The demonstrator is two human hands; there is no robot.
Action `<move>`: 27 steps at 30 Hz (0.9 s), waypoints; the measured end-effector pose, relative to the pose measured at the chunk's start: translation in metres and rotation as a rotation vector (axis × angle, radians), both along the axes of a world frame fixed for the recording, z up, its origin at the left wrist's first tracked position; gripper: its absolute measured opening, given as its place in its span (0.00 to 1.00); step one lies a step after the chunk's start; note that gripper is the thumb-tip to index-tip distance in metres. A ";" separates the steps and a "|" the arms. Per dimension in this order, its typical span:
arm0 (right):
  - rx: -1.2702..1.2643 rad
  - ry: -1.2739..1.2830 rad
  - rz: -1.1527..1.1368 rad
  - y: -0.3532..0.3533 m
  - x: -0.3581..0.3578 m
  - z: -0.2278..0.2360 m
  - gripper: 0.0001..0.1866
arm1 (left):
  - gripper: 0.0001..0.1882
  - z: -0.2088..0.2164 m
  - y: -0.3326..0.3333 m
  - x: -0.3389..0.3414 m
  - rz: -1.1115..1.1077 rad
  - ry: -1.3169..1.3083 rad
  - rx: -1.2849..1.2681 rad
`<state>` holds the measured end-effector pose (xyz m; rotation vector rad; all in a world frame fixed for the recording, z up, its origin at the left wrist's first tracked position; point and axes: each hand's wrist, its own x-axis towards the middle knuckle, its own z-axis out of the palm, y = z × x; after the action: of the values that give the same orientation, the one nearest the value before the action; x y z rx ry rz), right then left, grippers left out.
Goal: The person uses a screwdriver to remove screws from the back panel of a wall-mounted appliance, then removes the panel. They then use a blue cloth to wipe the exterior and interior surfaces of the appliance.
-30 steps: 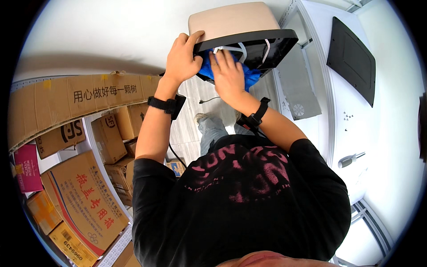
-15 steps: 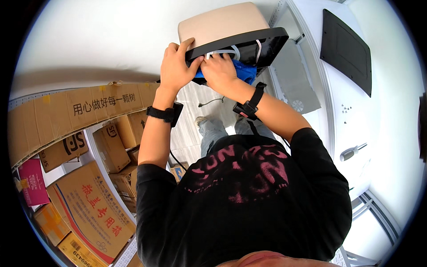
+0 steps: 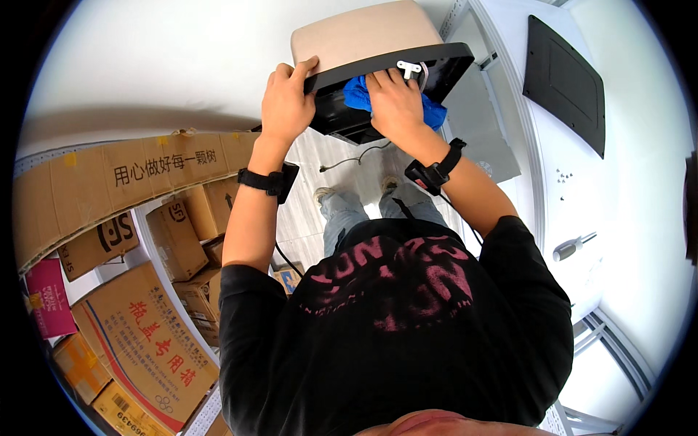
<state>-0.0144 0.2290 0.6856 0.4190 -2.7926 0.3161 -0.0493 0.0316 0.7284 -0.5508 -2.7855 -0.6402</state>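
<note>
A beige-bodied casing with a black rim stands tilted against the wall, its dark inner side facing me. My left hand grips the rim's left corner, fingers over the outside and thumb hidden. Inside the casing, my right hand is closed on a bunched blue cloth and presses it to the black inner surface; some fingertips are hidden. Just beyond those fingers, a small white fitting shows beside a pale tube.
On the white bench at right lie a black panel, several small screws and a screwdriver. A thin cable hangs over the floor. Shelves with cardboard boxes fill the left side.
My right hand has slid to the right inside the casing with the blue cloth, baring the black surface at left. The left hand keeps its hold on the rim.
</note>
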 end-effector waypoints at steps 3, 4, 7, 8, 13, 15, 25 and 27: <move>-0.002 -0.074 0.019 -0.016 0.000 0.004 0.27 | 0.27 0.003 0.002 0.001 -0.001 0.002 -0.010; -0.007 -0.098 0.044 -0.024 -0.001 0.002 0.27 | 0.27 0.002 0.002 0.000 0.003 0.002 -0.011; -0.015 -0.121 0.084 -0.044 -0.002 -0.002 0.26 | 0.27 -0.001 0.005 -0.002 0.017 -0.008 0.008; -0.022 -0.084 0.077 -0.044 -0.002 -0.004 0.27 | 0.27 -0.001 0.004 -0.002 0.027 -0.012 0.014; -0.046 -0.083 0.089 -0.019 -0.005 0.003 0.25 | 0.28 0.000 0.000 -0.002 0.011 -0.016 0.008; -0.056 -0.056 0.040 -0.003 -0.007 0.002 0.24 | 0.28 0.000 0.000 -0.002 0.005 -0.011 0.001; -0.008 -0.003 0.093 -0.028 0.000 -0.006 0.31 | 0.27 0.004 0.004 -0.006 -0.009 -0.042 -0.007; -0.030 0.024 0.122 -0.026 0.004 -0.009 0.30 | 0.26 0.007 0.002 -0.005 -0.027 -0.036 0.017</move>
<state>-0.0103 0.2028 0.6768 0.5831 -2.7411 0.3766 -0.0545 0.0337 0.7350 -0.5800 -2.8080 -0.6862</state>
